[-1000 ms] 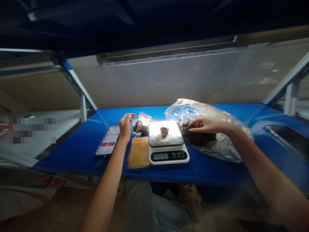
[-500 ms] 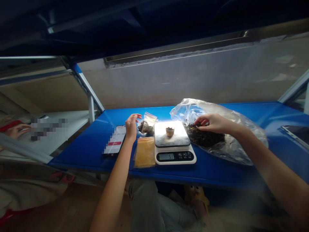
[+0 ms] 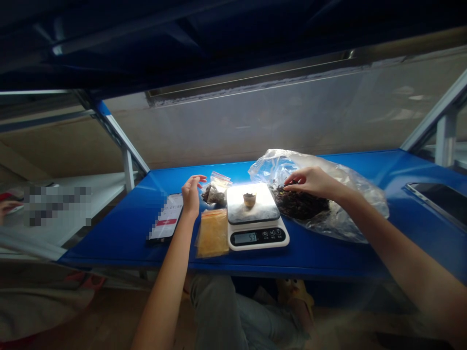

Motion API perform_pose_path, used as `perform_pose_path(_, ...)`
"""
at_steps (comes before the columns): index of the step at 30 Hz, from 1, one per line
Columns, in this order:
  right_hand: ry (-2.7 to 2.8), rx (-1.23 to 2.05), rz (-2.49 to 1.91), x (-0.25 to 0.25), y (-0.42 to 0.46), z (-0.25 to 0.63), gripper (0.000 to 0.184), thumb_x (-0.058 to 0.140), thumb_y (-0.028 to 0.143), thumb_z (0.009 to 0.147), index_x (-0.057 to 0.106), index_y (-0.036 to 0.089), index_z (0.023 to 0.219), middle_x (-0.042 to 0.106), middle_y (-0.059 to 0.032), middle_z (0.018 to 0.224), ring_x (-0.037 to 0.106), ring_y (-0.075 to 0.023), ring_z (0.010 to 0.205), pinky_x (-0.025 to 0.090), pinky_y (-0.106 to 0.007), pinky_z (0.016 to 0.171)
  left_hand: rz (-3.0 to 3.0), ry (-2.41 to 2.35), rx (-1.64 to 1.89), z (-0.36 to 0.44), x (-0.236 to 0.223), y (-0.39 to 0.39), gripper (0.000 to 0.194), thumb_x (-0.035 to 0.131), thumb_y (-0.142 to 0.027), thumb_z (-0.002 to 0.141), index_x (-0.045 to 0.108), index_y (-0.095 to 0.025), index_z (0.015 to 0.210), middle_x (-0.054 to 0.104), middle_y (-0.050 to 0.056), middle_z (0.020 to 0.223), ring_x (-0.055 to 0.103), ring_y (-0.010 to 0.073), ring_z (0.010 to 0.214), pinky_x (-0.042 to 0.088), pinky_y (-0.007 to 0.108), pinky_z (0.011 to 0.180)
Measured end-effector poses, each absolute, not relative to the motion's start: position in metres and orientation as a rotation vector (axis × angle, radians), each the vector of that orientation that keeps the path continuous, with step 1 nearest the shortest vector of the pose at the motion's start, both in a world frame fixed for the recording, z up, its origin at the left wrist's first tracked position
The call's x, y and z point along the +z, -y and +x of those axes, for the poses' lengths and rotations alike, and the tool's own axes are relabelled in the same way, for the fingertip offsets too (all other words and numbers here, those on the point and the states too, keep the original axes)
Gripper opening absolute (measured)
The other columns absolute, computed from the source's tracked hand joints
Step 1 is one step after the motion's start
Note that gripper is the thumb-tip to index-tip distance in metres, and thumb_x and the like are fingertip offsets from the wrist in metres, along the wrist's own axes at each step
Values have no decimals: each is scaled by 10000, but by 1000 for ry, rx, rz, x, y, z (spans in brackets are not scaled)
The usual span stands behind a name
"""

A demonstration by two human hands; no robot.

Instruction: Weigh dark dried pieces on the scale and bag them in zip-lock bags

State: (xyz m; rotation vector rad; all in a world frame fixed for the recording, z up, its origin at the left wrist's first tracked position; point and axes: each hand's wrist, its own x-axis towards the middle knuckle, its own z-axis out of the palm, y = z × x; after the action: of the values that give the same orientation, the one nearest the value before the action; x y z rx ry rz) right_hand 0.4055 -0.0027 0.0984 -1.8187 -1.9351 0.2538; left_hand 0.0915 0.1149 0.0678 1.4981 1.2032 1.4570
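My right hand point(image 3: 310, 182) hovers at the open plastic bag point(image 3: 350, 214), its bent fingertips down at the heap of dark, crumbly leaf-like material point(image 3: 299, 204). Whether they pinch any of it is too small to tell. My left hand point(image 3: 190, 195) is raised with its fingers apart, holding nothing, close to a small zip bag of dark lumps point(image 3: 216, 196). Between my hands stands a white digital scale point(image 3: 253, 236), its display reading about 53. On its platform sits a small tan cup point(image 3: 249, 200) holding dark material.
A flat yellow packet point(image 3: 212, 233) lies in front of the small bag. A phone point(image 3: 166, 217) lies left of my left wrist, partly blurred. A dark tablet point(image 3: 436, 201) rests on the blue shelf point(image 3: 109, 248) at right. Another person's hand point(image 3: 7, 206) shows at far left.
The view has swung slightly, shifting everything left and up. My right hand has lifted a little over the dark heap. My left hand and the scale's reading look unchanged.
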Motion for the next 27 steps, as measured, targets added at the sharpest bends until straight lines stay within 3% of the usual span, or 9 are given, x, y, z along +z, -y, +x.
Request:
perform_pose_path(5, 1912, 298, -1814, 97, 3, 404, 261, 682, 434, 691, 743, 188, 756, 731, -60, 722, 646, -222, 709, 492, -319, 643, 1517, -1216, 1445, 91, 68, -114, 270, 459, -386, 755, 645, -192, 746, 675, 54, 863, 550, 168, 750, 403, 273, 635)
perform_pose_path(11, 1745, 404, -1875, 91, -1, 410, 360, 743, 448, 625, 741, 161, 842, 744, -81, 762, 682, -239, 719, 536, -323, 626, 1507, -1216, 1438, 91, 68, -114, 278, 464, -391, 760, 652, -187, 758, 674, 52, 864, 539, 164, 742, 406, 271, 647)
perform_pose_path(17, 1783, 497, -1844, 91, -1, 412, 248, 723, 372, 653, 758, 186, 812, 756, -58, 780, 700, -240, 736, 571, -314, 642, 1524, -1213, 1445, 91, 66, -116, 285, 458, -397, 768, 652, -189, 754, 674, 47, 851, 545, 165, 741, 407, 271, 643)
perform_pose_path(27, 1721, 430, -1743, 88, -2, 407, 269, 691, 338, 679, 749, 163, 875, 757, -75, 817, 709, -243, 751, 591, -356, 688, 1490, -1189, 1458, 92, 68, -113, 265, 470, -373, 765, 658, -188, 741, 676, 45, 851, 538, 161, 740, 414, 267, 664)
